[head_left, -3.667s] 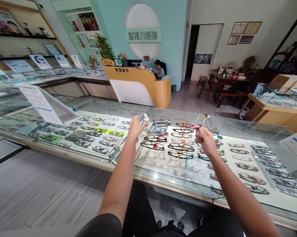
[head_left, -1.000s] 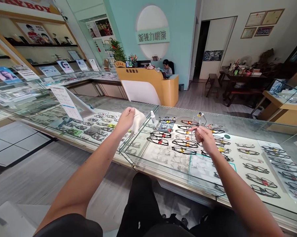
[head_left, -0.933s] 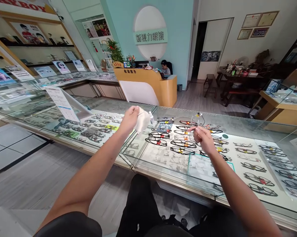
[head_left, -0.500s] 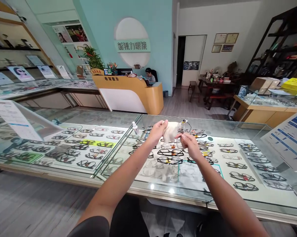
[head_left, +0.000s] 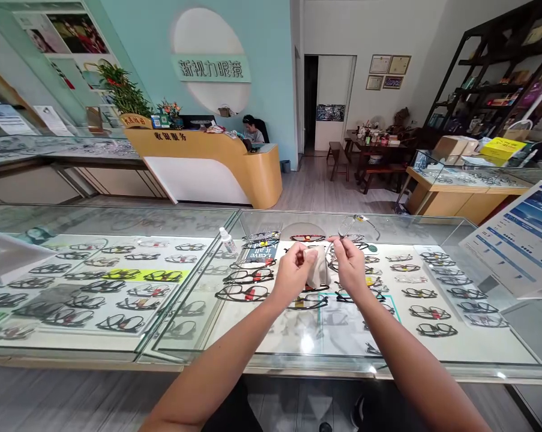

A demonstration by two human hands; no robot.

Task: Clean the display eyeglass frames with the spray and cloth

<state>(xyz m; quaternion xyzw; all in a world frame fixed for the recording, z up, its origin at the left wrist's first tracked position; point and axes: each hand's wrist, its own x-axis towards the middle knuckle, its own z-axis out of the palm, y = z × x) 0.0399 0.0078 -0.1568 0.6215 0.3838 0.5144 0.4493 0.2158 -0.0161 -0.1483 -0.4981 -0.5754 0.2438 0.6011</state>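
In my left hand (head_left: 294,271) is a pale beige cleaning cloth (head_left: 318,271), pinched between thumb and fingers and hanging down in folds. My right hand (head_left: 350,264) is closed on a pair of eyeglasses (head_left: 359,225), whose thin frame shows just above and beyond the fingers. Part of the glasses is hidden by the hand. Both hands are close together over the glass display case (head_left: 289,351), cloth and glasses slightly apart. A small white spray bottle (head_left: 228,241) stands on the glass to the left of my left hand.
Rows of eyeglasses (head_left: 246,292) lie inside the case below my hands. A leaning printed card (head_left: 518,240) stands at the right, and a white card (head_left: 9,255) at the left. Beyond is a wooden reception counter (head_left: 266,177) with a seated person (head_left: 255,129) behind it.
The cloth has come down and away from the glasses. The glasses have tilted outward to the right, and both hands sit slightly lower. My view has turned to the right.
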